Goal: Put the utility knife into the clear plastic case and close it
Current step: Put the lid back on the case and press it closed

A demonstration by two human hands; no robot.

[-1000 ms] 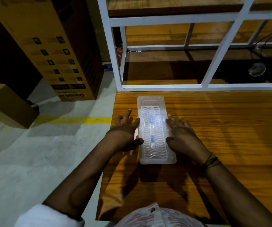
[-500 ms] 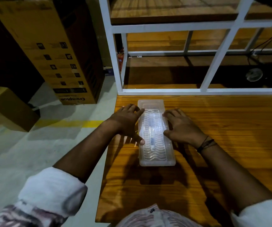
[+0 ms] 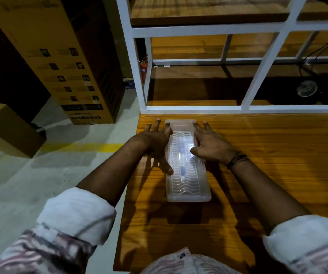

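Observation:
A long clear plastic case (image 3: 187,186) lies lengthwise on the wooden table (image 3: 267,175), its ribbed lid down over it. Through the lid the utility knife (image 3: 182,165) shows as a pale bar with a dark slider. My left hand (image 3: 157,143) lies flat along the case's left edge, fingers spread, thumb touching the rim. My right hand (image 3: 208,145) rests on the right side of the lid's far half, fingers spread and thumb on the lid. Neither hand grips anything.
A white metal shelf frame (image 3: 194,108) stands at the table's far edge, just beyond the case. The table's left edge drops to a concrete floor (image 3: 40,184) with a yellow line. Cardboard boxes (image 3: 64,62) stand at the left. A red fire extinguisher (image 3: 143,67) is behind the frame.
Both hands have slid along the case sides from its middle toward its far end. The case has stayed in place with its lid down.

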